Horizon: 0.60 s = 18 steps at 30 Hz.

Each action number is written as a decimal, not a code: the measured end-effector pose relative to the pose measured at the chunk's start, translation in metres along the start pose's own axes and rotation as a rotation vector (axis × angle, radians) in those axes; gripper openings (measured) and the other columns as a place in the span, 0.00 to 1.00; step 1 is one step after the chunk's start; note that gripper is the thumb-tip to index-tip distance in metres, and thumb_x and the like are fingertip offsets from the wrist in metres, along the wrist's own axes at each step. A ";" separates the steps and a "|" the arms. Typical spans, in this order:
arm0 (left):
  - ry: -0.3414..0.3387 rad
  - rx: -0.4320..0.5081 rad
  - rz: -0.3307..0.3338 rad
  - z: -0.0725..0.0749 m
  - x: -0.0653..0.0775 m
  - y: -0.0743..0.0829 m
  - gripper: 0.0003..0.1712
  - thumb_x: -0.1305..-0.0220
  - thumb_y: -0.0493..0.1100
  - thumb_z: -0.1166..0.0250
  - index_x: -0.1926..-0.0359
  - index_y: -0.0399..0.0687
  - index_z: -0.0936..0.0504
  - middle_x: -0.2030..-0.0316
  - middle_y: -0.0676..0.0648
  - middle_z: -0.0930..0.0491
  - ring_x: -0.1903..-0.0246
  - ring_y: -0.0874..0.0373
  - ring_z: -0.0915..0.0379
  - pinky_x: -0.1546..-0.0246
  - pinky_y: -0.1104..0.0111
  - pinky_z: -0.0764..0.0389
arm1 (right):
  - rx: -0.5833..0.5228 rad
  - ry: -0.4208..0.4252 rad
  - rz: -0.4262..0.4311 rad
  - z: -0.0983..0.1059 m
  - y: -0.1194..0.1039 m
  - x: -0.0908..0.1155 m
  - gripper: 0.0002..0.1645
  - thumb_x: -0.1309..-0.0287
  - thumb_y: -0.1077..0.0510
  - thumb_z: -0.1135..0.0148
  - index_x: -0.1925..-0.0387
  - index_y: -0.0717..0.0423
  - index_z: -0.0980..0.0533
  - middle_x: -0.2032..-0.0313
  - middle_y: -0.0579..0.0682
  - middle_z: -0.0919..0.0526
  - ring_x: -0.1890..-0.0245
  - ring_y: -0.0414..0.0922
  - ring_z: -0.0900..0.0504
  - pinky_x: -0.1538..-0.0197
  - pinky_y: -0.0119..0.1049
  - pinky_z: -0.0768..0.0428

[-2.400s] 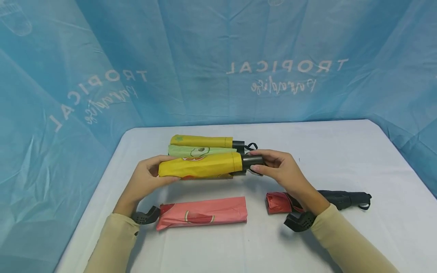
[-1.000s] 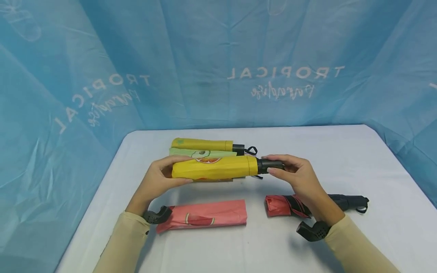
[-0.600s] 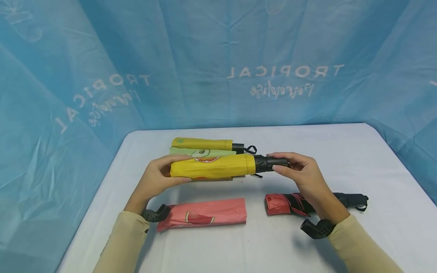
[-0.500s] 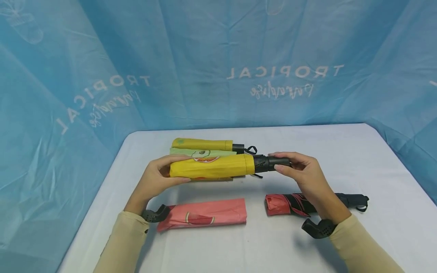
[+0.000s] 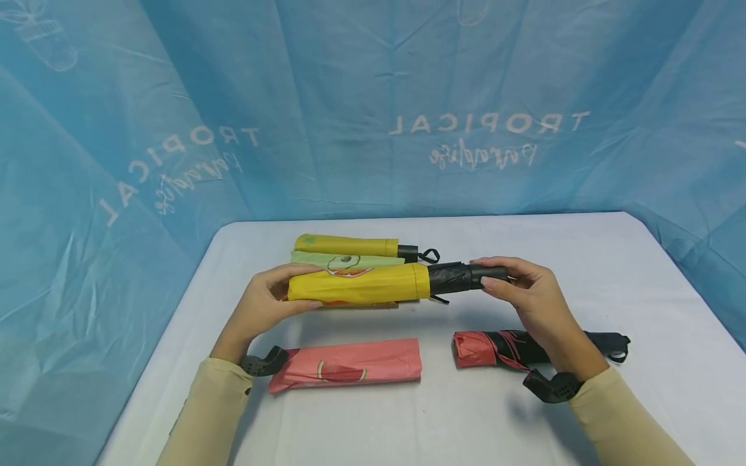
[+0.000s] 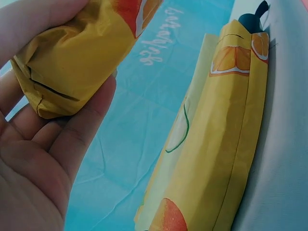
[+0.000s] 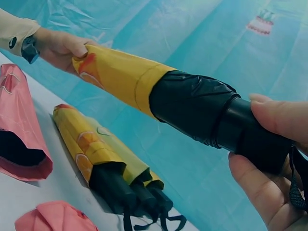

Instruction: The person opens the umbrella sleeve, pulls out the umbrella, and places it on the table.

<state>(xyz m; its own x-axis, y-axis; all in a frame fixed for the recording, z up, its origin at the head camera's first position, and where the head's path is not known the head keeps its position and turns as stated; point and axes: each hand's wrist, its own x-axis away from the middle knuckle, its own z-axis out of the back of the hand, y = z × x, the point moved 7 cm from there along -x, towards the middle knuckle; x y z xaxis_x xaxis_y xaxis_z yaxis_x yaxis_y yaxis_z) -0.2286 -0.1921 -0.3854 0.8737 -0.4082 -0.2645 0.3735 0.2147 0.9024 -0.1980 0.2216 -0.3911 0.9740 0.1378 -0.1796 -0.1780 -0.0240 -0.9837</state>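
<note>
My left hand (image 5: 262, 301) grips the closed end of a yellow umbrella sleeve (image 5: 361, 285) printed with citrus slices. From the sleeve's right end sticks a folded black umbrella (image 5: 449, 279), its crumpled cloth showing in the right wrist view. Thumb and fingers of my right hand (image 5: 533, 288) pinch the umbrella's black handle (image 7: 255, 137), where a wrist strap (image 7: 296, 178) hangs. Sleeve and umbrella are held level above the table, in front of the sleeved umbrellas at the back. In the left wrist view the sleeve's end (image 6: 72, 57) is creased between thumb and fingers.
Three sleeved umbrellas lie side by side behind: a yellow one (image 5: 350, 246), a pale green avocado one (image 5: 309, 257) and an orange-print one (image 6: 226, 130). Nearer me lie a pink watermelon sleeve (image 5: 350, 366), open at its right end, and a rolled red-and-black umbrella (image 5: 474, 349).
My right hand has moved right with the handle, drawing more black umbrella out of the yellow sleeve. Since the oldest frame both hands have shifted right; lately the left has stayed nearly still.
</note>
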 end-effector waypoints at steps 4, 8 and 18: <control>-0.001 0.005 -0.020 0.000 0.000 0.000 0.31 0.45 0.33 0.22 0.39 0.48 0.17 0.40 0.45 0.21 0.46 0.50 0.22 0.48 0.67 0.18 | -0.037 -0.006 0.004 0.004 0.001 0.000 0.22 0.33 0.67 0.35 0.39 0.63 0.22 0.43 0.53 0.18 0.50 0.45 0.18 0.48 0.33 0.17; -0.002 0.012 -0.045 0.000 0.000 0.000 0.31 0.45 0.32 0.22 0.39 0.48 0.17 0.41 0.45 0.20 0.46 0.50 0.21 0.48 0.67 0.17 | -0.065 -0.007 -0.003 0.007 0.004 -0.001 0.22 0.33 0.67 0.35 0.39 0.63 0.22 0.42 0.52 0.18 0.46 0.46 0.20 0.48 0.33 0.17; 0.001 0.022 -0.051 -0.002 -0.001 -0.004 0.29 0.44 0.31 0.23 0.41 0.47 0.16 0.42 0.44 0.19 0.47 0.50 0.21 0.48 0.66 0.17 | -0.088 -0.013 0.009 0.013 0.007 -0.002 0.21 0.33 0.68 0.36 0.39 0.63 0.22 0.42 0.52 0.18 0.44 0.46 0.20 0.47 0.34 0.17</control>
<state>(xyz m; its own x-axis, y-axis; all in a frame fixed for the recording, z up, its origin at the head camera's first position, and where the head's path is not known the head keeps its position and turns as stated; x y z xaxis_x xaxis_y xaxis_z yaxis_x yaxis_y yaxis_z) -0.2308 -0.1910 -0.3889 0.8539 -0.4176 -0.3107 0.4107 0.1740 0.8950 -0.2030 0.2339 -0.3975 0.9705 0.1500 -0.1887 -0.1730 -0.1119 -0.9786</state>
